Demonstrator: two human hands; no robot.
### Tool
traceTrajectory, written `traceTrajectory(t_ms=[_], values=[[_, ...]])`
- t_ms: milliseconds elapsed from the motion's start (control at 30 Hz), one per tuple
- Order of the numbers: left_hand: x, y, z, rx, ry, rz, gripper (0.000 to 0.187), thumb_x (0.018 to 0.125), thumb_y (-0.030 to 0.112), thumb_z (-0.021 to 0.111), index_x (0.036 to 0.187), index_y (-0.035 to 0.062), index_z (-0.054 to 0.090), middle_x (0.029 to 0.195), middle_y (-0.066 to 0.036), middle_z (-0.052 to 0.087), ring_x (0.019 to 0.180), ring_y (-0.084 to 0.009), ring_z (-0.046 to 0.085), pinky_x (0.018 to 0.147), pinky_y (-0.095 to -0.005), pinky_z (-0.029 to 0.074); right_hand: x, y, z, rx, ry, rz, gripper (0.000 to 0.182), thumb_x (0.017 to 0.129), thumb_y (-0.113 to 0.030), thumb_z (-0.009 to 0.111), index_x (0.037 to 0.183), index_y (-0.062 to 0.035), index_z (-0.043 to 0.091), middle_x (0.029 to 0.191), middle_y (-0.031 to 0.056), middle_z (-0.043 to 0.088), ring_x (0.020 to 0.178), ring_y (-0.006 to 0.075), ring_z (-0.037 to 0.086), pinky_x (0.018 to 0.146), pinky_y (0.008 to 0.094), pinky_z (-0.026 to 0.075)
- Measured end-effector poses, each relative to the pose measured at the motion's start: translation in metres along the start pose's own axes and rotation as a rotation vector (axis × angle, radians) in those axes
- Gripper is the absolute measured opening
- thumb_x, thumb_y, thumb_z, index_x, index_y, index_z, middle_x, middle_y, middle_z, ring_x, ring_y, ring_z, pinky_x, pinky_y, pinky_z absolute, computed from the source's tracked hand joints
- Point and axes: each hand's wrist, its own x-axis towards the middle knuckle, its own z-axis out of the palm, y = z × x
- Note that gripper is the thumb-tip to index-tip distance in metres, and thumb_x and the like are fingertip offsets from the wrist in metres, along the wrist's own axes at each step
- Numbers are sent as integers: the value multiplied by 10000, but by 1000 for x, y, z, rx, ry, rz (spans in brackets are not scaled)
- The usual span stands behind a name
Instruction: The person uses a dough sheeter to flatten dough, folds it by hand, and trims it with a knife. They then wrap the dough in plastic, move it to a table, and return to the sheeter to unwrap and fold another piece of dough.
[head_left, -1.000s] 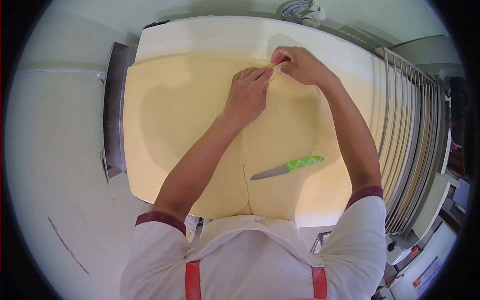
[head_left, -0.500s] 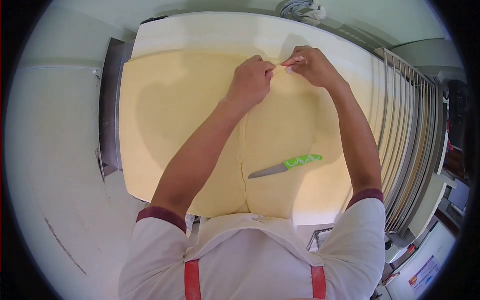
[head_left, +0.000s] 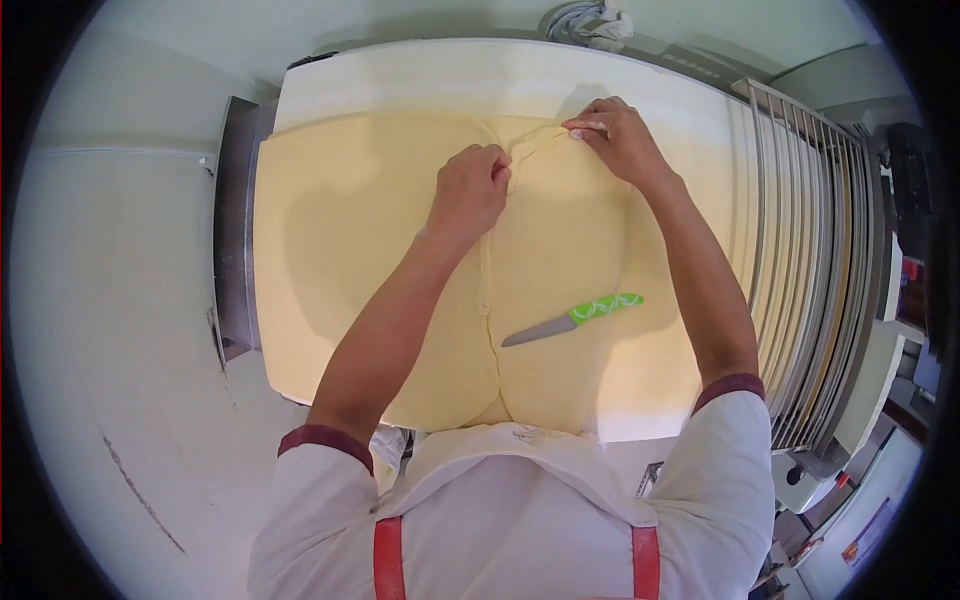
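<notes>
A wide sheet of pale yellow dough (head_left: pixel 350 220) covers much of the work table, with a seam running down its middle toward my body. My left hand (head_left: pixel 472 190) is closed at the far part of that seam, its fingertips pinching the dough. Farther right, my right hand (head_left: pixel 612 140) pinches the far edge of the right-hand dough piece between thumb and fingers. Between the two hands the dough edge looks wrinkled and slightly raised. A knife (head_left: pixel 572 320) with a green patterned handle lies on the dough right of the seam, its grey blade pointing left.
The white table (head_left: pixel 420 75) reaches beyond the dough at the back. A metal rack of rods (head_left: pixel 810 270) stands along the right side. Dark metal (head_left: pixel 235 230) borders the left end. A coiled grey hose or cable (head_left: pixel 580 22) sits beyond the far edge.
My left hand has moved left and slightly nearer, away from my right hand, which stays by the far edge. The dough between them is now laid out wider. The camera view has shifted slightly.
</notes>
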Motion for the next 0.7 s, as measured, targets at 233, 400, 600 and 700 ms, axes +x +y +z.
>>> traceTrajectory(t_ms=[233,400,600,700], values=[[-16,-10,11,410,1,414,547,963,290,467,1468,142,317,1492,-100,355,1389,-289,299,1118,-517,222,-108,-50,-3,105,334,126,430,849,-122,654,1270,-118,566,1185,162,564,1129,336,518,950,410,433],[-19,-20,28,528,-39,380,584,992,336,385,1507,139,193,1549,-60,257,1438,-262,204,1148,-529,134,-213,-116,32,-63,171,533,422,874,-193,649,1255,-56,534,1067,168,585,946,330,578,823,415,478],[-42,-46,17,130,34,361,640,975,330,417,1490,38,175,1545,-167,209,1433,-308,197,1150,-535,116,-293,-160,24,633,436,835,144,880,-83,589,969,12,649,807,35,592,691,143,547,615,273,441],[-116,-55,1,323,-18,273,674,977,355,399,1472,-36,161,1530,-251,176,1433,-354,173,1146,-543,109,-385,-192,28,573,833,885,164,851,-42,572,979,8,661,804,28,581,691,68,493,586,210,388]])
